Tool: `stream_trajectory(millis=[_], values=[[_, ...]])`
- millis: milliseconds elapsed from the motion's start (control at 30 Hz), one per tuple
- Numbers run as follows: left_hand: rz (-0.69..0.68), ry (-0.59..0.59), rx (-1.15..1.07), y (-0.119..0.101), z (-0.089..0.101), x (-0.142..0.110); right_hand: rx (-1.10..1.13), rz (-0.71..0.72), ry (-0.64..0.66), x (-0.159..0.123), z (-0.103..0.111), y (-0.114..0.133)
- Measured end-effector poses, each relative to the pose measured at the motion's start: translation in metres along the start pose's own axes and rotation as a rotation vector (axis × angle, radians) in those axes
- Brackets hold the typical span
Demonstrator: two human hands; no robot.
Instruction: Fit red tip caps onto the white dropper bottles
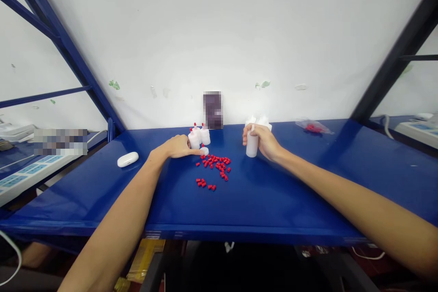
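My right hand [265, 140] is wrapped round an upright white squeeze bottle [252, 147], its fingers curled about the upper part. Behind that hand stand more white bottles [263, 121], partly covered by it. My left hand [179, 147] is at the left group of white bottles with red tips [205, 136]. Its thumb reaches along a white round piece [204, 151] with a bit of red above it, seemingly a tipped bottle; the other fingers are mostly hidden. Small red caps [219, 162] lie loose just in front of the left hand.
A white earbud case [127, 159] lies at the left of the blue table [273, 205]. A blurred dark rectangle [212, 110] leans on the wall. A clear bag with red caps [313, 127] lies at the back right. White power strips [37, 164] show past the left edge.
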State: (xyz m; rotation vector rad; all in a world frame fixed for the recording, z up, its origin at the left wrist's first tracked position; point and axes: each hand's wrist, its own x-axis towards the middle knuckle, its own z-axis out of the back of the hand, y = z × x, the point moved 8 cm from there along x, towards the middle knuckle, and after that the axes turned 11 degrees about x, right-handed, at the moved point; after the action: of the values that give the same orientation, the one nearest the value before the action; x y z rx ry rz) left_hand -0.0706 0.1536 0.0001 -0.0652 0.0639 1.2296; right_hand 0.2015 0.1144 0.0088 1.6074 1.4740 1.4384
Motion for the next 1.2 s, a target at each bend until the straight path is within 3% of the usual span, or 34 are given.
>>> stream_trajectory(millis=[267, 367, 467, 533, 667, 767, 867, 1067, 1200], values=[[0.036, -0.064, 0.039, -0.008, 0.001, 0.002, -0.118, -0.007, 0.137, -0.010, -0.017, 0.000], [0.063, 0.001, 0.017, -0.002, 0.007, -0.005, -0.262, 0.034, 0.183, -0.017, -0.026, 0.004], [0.064, 0.070, -0.038, 0.006, 0.021, -0.022, -0.308, 0.067, 0.141, -0.021, -0.028, 0.006], [0.028, 0.019, -0.086, 0.001, 0.038, -0.034, -0.275, 0.093, 0.067, -0.023, -0.026, 0.006], [-0.193, -0.251, -0.196, -0.047, 0.069, -0.052, -0.292, 0.169, -0.083, -0.028, -0.019, 0.008], [-0.421, -0.270, -0.175, -0.098, 0.061, -0.057, -0.257, 0.200, -0.068, -0.030, -0.020, 0.011], [-0.571, -0.235, -0.081, -0.131, 0.044, -0.057, -0.108, 0.102, 0.049, -0.026, -0.026, 0.005], [-0.641, -0.211, -0.041, -0.145, 0.027, -0.054, -0.182, -0.067, 0.187, -0.020, -0.034, -0.002], [-0.710, -0.189, -0.053, -0.153, 0.021, -0.056, -0.206, -0.078, 0.205, -0.019, -0.034, 0.000]])
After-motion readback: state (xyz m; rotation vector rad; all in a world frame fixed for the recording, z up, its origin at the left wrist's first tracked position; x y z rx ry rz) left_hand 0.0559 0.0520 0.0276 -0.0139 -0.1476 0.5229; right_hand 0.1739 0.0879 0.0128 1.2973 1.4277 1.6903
